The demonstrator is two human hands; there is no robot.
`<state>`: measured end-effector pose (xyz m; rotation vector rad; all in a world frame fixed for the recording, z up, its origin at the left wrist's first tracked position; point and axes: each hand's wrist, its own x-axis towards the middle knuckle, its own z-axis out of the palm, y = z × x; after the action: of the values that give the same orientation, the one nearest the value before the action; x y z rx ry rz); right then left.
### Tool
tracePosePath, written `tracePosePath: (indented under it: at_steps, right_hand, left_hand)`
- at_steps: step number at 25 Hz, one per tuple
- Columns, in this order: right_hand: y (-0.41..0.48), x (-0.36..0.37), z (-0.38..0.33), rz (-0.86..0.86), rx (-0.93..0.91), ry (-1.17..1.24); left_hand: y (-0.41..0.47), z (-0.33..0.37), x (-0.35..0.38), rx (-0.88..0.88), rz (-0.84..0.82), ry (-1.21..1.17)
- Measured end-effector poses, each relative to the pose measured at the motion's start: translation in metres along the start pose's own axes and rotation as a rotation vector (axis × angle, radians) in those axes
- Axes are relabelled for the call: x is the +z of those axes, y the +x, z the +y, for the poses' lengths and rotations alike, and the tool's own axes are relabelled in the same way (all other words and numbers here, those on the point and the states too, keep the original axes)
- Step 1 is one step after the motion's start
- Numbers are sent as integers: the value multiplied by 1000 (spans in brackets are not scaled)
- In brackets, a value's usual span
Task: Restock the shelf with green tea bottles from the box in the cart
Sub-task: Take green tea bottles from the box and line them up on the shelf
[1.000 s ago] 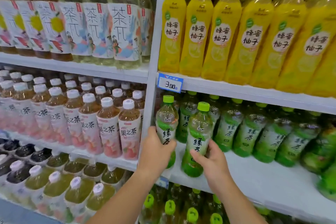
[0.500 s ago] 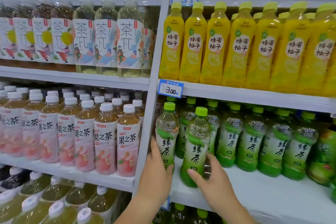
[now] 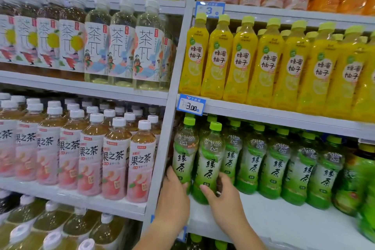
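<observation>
Two green tea bottles with green caps stand upright at the left end of the white shelf [image 3: 284, 225]. My left hand [image 3: 174, 201] wraps the base of the left bottle [image 3: 185, 154], next to the grey shelf post. My right hand [image 3: 225, 199] holds the lower part of the second bottle [image 3: 210, 160], thumb in front and fingers behind. This second bottle stands slightly forward of the first. A row of several more green tea bottles [image 3: 276, 164] runs to the right, set further back. The box and cart are out of view.
Yellow honey-pomelo bottles [image 3: 241, 61] fill the shelf above, with a blue 3.00 price tag [image 3: 190, 104] on its edge. The grey upright post [image 3: 168, 128] separates a left bay of peach tea bottles [image 3: 115, 158]. Bare white shelf lies in front of the green row.
Both hands have slid down from the bottles' middles to their bases, the two bottles now stand further in on the shelf, and my view has tilted upward.
</observation>
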<state>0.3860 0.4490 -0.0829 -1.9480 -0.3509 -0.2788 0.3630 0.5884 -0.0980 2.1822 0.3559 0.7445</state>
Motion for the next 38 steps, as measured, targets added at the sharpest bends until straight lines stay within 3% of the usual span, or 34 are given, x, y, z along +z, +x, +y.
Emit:
tracePosePath:
  at_steps: [5,18,25,31,38]
  right_hand:
    - [5,9,5,22,-13,-25]
    - [-2,6,-6,14,78,-96]
    - [-10,-7,-16,-36,63,-139]
    - [-14,-14,-11,-91,96,-73]
    - [-22,-29,-17,-195,193,19]
  left_hand:
    - [6,-11,19,-11,80,178]
    - [4,4,4,-9,25,90]
    - [-8,25,-11,52,46,213]
    - [-21,36,-26,2,-13,-31]
    - [-26,43,-56,-252,-160,-349]
